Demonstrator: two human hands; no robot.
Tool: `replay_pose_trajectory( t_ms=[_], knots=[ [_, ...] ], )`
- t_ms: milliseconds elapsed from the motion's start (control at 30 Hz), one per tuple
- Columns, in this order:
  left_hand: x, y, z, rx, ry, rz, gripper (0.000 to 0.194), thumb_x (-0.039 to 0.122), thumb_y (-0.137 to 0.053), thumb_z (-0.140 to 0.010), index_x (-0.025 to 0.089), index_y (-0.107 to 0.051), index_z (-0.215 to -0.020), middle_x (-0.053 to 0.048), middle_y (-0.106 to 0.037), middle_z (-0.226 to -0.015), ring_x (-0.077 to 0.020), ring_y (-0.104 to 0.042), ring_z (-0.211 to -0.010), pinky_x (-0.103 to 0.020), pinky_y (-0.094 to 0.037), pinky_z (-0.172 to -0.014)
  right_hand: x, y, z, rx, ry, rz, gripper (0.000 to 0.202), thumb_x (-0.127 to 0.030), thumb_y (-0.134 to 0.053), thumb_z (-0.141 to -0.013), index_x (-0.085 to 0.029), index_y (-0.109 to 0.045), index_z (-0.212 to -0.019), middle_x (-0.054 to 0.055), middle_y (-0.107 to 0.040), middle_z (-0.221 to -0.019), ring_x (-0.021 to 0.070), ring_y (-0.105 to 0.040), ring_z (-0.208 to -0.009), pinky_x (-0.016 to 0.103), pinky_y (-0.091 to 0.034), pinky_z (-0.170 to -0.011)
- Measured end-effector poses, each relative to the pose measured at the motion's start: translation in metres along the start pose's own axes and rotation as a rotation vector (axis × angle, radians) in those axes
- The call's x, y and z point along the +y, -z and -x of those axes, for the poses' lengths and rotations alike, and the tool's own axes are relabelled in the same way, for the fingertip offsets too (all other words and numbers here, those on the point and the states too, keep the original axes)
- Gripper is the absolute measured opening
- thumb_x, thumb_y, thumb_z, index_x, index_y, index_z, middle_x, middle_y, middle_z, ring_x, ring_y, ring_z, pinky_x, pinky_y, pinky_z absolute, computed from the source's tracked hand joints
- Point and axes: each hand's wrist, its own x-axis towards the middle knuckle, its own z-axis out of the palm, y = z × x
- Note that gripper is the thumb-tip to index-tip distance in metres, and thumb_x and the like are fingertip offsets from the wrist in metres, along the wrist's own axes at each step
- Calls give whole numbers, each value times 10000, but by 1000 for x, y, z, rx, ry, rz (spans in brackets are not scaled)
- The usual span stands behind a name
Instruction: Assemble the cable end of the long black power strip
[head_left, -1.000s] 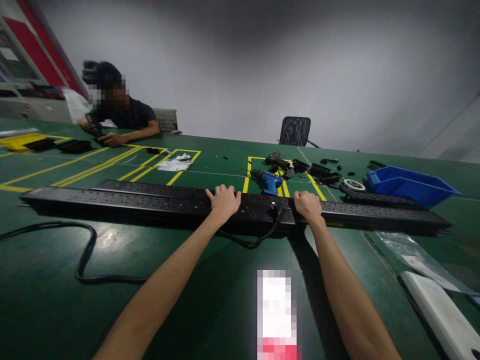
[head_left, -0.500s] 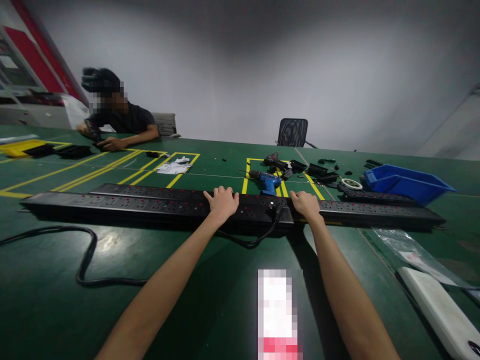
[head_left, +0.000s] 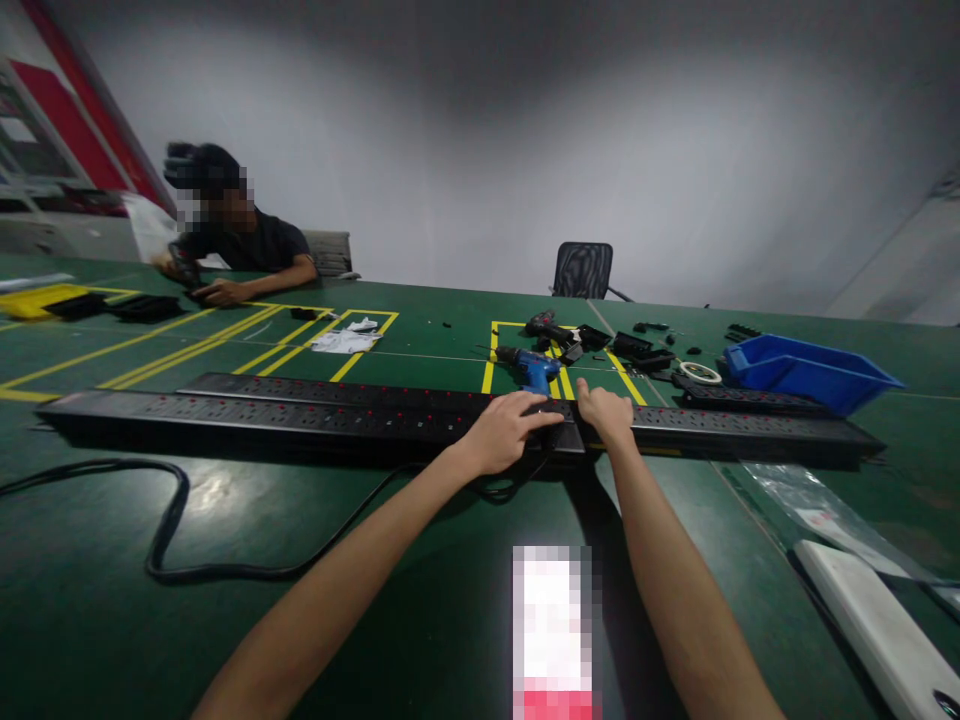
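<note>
Long black power strips [head_left: 262,420] lie side by side across the green table, with rows of sockets and small red marks on top. My left hand [head_left: 499,432] is over the strip near its right end, fingers reaching to the black plug, which it mostly hides. My right hand [head_left: 606,412] rests on the strip just right of that end, fingers curled over its far edge with the thumb side up. A black cable [head_left: 174,510] loops over the table in front of the strips and passes under my left forearm.
A blue drill [head_left: 534,368] and black parts lie behind the strips, left of a blue bin [head_left: 810,370]. A white device [head_left: 874,620] and a plastic bag [head_left: 817,505] are at the right front. A person [head_left: 251,240] sits at the far left.
My left hand has moved right along the strip, from bare sockets to the plug. My right hand has stayed at nearly the same place.
</note>
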Motion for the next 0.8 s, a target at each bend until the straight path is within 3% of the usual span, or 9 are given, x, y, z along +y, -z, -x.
replay_pose_trajectory(
  t_ms=[100,267,467,633,800],
  knots=[
    [11,-7,0,-73,-109,-37,630,87,-487,-840,360,-478,-1408,-30,-338,-1542,-250,-330,-1398,-450,-329,-1109,1,-1,0,-5,37,32,703,-519,-163,-989,-78,-697,-1110,236,-681,-1115,354,-611,-1108,497,-345,-976],
    [5,-4,3,-69,-38,-74,433,214,-447,-937,340,-543,-1341,-66,-384,-1496,-254,-438,-1312,-449,-370,-1066,3,0,0,-41,77,84,571,-438,-269,-970,-89,-705,-1092,225,-673,-1144,342,-610,-1104,473,-350,-957],
    [-9,2,3,31,43,-55,342,227,-489,-930,284,-575,-1256,-72,-486,-1350,-241,-486,-1244,-445,-327,-1116,4,0,0,-26,71,74,535,-403,-296,-955,-89,-710,-1084,220,-684,-1117,333,-617,-1084,453,-352,-945],
    [-26,2,4,147,137,105,245,270,-509,-942,236,-562,-1179,-62,-597,-1186,-214,-561,-1140,-382,-427,-1022,5,-2,-2,-29,68,65,542,-414,-303,-953,-84,-710,-1094,225,-683,-1111,327,-614,-1090,434,-349,-951],
    [-52,8,7,225,345,103,278,332,-532,-946,240,-552,-1207,-58,-677,-1092,-232,-622,-1054,-408,-445,-978,6,-2,-1,-16,67,58,540,-400,-299,-950,-77,-705,-1099,230,-682,-1109,336,-614,-1088,446,-346,-944]
  ],
)
